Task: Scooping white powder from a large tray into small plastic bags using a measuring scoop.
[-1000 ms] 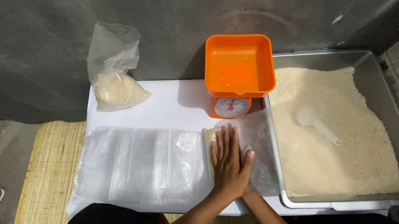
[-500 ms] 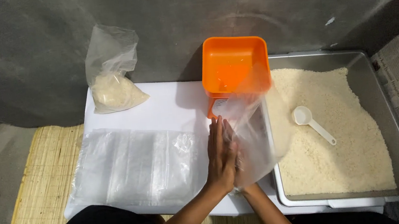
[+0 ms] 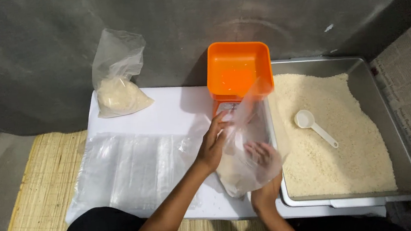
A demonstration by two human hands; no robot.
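- Right hand [image 3: 263,162] sits nearest the person, fingers spread and slipped inside the clear plastic bag [image 3: 248,146], palm up, probably to push its sides apart. Not clamped on anything, just pressing the film from inside.
- Left hand [image 3: 214,142] is just to the left of it, pinching the bag's edge between thumb and fingers so the mouth stays up.
- Further left lies a flat stack of empty bags [image 3: 130,170], handy for grabbing.
- Right of the hands, the metal tray of rice [image 3: 357,73] with a white scoop [image 3: 314,126] lying in the grain.
- Just beyond the hands is the orange scale bowl [image 3: 238,69]; far left at the back, a filled bag [image 3: 118,83].
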